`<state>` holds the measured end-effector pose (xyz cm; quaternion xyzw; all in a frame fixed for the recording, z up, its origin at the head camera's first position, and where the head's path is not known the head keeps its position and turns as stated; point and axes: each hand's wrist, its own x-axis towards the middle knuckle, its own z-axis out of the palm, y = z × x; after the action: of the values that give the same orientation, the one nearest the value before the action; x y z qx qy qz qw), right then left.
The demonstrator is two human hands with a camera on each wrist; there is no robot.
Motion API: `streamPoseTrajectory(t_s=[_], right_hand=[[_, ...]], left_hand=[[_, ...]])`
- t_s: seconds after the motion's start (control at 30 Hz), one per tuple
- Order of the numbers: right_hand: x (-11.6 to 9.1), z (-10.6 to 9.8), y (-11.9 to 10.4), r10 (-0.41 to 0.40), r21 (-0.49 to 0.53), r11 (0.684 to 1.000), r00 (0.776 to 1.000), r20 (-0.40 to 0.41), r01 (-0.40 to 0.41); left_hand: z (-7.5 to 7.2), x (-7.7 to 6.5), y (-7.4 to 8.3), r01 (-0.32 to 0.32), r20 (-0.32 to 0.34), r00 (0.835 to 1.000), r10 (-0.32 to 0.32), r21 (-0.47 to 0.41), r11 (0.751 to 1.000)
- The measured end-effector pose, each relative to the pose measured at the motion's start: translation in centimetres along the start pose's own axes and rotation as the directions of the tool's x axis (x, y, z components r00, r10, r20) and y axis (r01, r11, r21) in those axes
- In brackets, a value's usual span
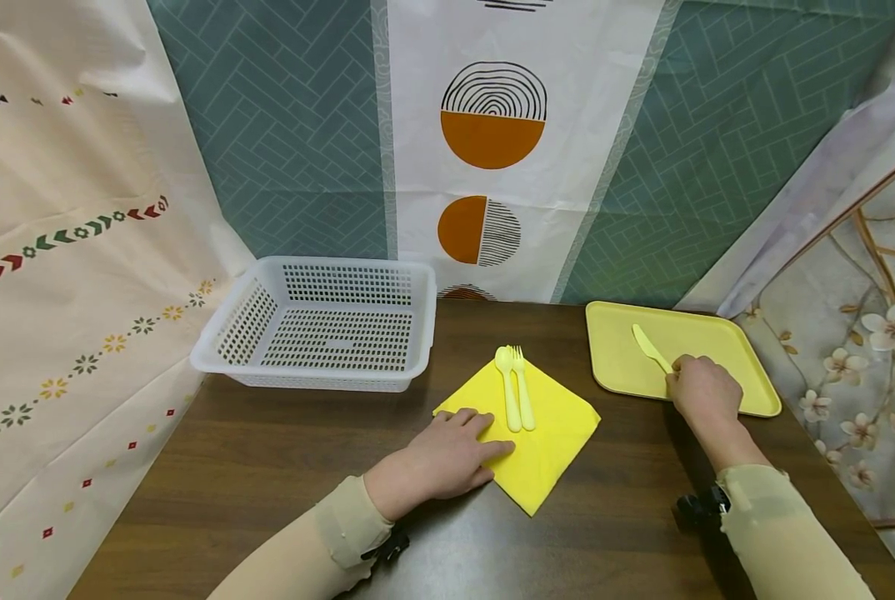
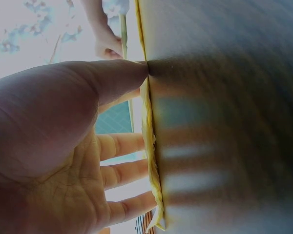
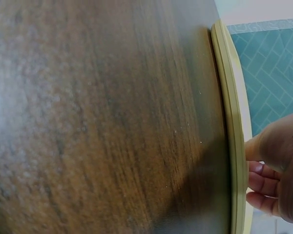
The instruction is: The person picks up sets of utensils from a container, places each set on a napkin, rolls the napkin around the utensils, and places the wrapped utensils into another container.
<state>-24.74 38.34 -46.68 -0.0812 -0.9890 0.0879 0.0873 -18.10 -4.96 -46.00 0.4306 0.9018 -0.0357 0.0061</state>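
My left hand (image 1: 447, 454) rests on the left corner of a yellow napkin (image 1: 548, 442), its fingers spread. In the left wrist view the fingertips and thumb (image 2: 122, 75) press along the napkin's thin edge (image 2: 150, 131). A pale yellow plastic spoon (image 1: 509, 393) and fork (image 1: 524, 396) lie side by side on the napkin. Over at the right, my right hand (image 1: 705, 390) grips the handle of a matching plastic knife (image 1: 647, 342) at the front of a yellow tray (image 1: 612, 358). The blade points away to the upper left. In the right wrist view curled fingers (image 3: 263, 180) show behind the tray's rim (image 3: 229, 102).
A white perforated plastic basket (image 1: 323, 381) stands at the back left of the dark wooden table (image 1: 290, 450). Patterned cloths (image 1: 297, 125) hang behind and along both sides. The tray sits near the right-hand cloth (image 1: 867, 383).
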Motion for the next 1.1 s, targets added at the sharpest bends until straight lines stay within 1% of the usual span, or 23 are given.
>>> streamPoseTrajectory(t_s=[0.57, 0.9, 1.1], right_hand=[[-0.25, -0.26, -0.27, -0.04, 0.01, 0.999, 0.999, -0.027, 0.04], [-0.27, -0.4, -0.68, -0.044, 0.011, 0.999, 0.999, 0.002, 0.044], [-0.48, -0.37, -0.88, -0.055, 0.012, 0.998, 0.998, -0.023, 0.055]], left_hand=[[0.15, -0.08, -0.02, -0.009, -0.016, 1.0, 0.009, -0.005, 1.0], [-0.12, -0.14, 0.01, -0.009, -0.01, 1.0, 0.009, -0.01, 1.0], [-0.3, -0.16, 0.03, -0.011, -0.009, 1.0, 0.011, -0.008, 1.0]])
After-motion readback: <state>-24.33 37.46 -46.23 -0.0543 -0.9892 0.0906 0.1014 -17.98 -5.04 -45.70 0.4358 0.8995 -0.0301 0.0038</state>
